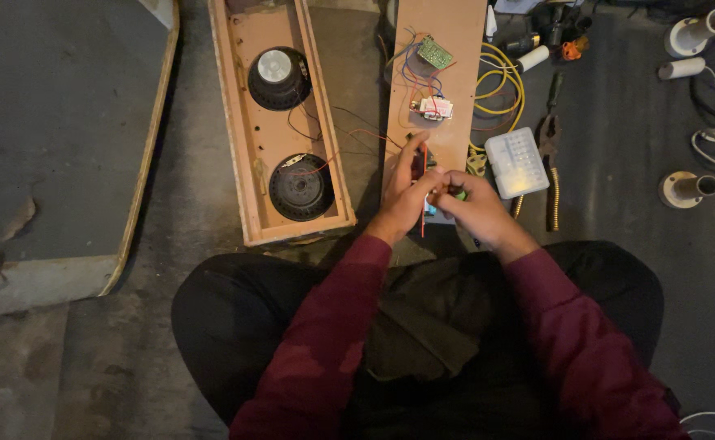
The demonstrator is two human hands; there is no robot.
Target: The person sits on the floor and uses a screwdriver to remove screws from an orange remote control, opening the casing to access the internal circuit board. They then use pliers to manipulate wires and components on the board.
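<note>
Red wire (423, 191) hangs pinched between both hands, over the near end of the wooden panel (439, 77) on the floor. Left hand (404, 195) grips it; right hand (473, 204) also clasps a small green piece. Thin, limp, likely light; best held by its insulation.

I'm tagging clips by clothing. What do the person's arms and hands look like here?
Both arms wear long dark-red sleeves, reaching to the wrists, with loose folds. The left hand and right hand are bare: no gloves, and no rings or watch that I can make out in the dim light.
</note>
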